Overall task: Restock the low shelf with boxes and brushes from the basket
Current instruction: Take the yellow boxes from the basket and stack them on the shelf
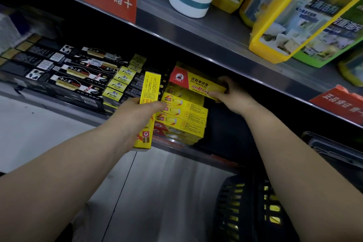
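Head cam looks down at the low shelf (174, 139), both arms stretched toward it. Right hand (231, 95) has its fingers curled round the near end of a red-and-yellow box (196, 82), thumb side hidden, so exact pinch can't be told. The box lies flat with its long axis running left-right along the shelf, sitting on or just above the stack of yellow boxes (182, 118) — contact isn't clear. Left hand (137, 118) grips a second yellow box (150, 89) w/ fingers wrapped round its lower half; this one stands nearly upright, long axis pointing up and into the shelf, just left of the stack and touching or nearly so. Looks like the right-hand box goes down first; it's already lined up w/ the pile, while the left one prob. needs turning flat. The basket (245, 208) sits low at right, under the right forearm — yellow stock showing through its slots. Black brush boxes (74, 76) fill the shelf's left.
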The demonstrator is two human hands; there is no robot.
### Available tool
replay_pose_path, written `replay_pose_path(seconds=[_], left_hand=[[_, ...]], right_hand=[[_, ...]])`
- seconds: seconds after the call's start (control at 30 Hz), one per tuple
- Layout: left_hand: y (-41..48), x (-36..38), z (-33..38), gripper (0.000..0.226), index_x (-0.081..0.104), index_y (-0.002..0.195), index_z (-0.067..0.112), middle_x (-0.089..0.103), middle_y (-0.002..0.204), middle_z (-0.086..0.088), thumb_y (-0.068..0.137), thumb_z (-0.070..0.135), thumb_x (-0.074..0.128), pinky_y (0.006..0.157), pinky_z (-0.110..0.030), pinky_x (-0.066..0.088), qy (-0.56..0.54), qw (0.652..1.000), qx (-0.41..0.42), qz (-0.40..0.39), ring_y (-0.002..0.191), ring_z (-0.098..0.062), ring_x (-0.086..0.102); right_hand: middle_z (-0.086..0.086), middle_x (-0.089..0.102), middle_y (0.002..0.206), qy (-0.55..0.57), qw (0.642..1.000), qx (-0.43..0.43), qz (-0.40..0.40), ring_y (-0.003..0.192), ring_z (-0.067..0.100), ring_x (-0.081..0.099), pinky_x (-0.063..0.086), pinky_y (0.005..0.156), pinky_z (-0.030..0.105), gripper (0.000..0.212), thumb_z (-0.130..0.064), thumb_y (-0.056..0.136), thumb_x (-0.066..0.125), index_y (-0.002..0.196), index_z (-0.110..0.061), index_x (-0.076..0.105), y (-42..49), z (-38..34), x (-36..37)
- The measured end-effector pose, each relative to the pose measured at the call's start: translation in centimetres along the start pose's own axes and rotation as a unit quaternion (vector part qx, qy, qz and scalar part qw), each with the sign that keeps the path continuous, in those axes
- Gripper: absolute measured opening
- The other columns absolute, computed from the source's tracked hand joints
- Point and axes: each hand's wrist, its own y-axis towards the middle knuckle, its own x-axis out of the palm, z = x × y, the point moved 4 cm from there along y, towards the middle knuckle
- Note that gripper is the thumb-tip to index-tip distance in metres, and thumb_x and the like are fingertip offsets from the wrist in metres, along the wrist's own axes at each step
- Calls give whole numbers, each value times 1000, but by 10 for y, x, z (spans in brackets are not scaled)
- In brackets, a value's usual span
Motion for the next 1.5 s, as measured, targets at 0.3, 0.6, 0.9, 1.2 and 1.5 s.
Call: replay_pose_path(seconds=[0.3,0.6,0.9,1.2,1.5], left_hand=[[12,3,-6,66,37,140,17,56,118,-3,84,39,65,58,-26,35,21,999,-1,29,82,-17,51],[16,5,-10,34,41,91,18,47,74,3,82,41,66,51,-25,34,41,998,-10,39,65,-11,46],[13,8,-10,56,59,112,20,67,97,1,65,45,78,55,-24,47,216,972,65,-67,79,-12,64],[16,7,-2,65,46,130,22,48,108,10,73,22,77,73,-20,43,271,937,221,-27,98,-9,50],[16,9,-2,33,54,115,22,55,113,6,84,20,65,81,-28,44,262,941,208,-45,102,-13,54]], right_hand=[[9,42,144,-106,981,17,-161,130,24,42,33,100,24,52,-28,98,46,146,-19,28,8,21,50],[13,28,149,-180,969,-4,-168,132,28,37,33,107,32,66,-32,95,52,149,-29,15,-1,7,46],[2,42,136,-8,931,-300,-210,125,6,36,32,97,9,61,-14,68,81,120,-31,55,-55,-99,38],[-8,56,86,78,987,-97,-99,78,3,53,40,64,14,41,-26,79,73,115,-22,53,-17,-27,0],[12,46,137,-101,994,0,-44,116,28,50,35,82,24,47,-31,98,43,142,-21,32,35,1,34]])
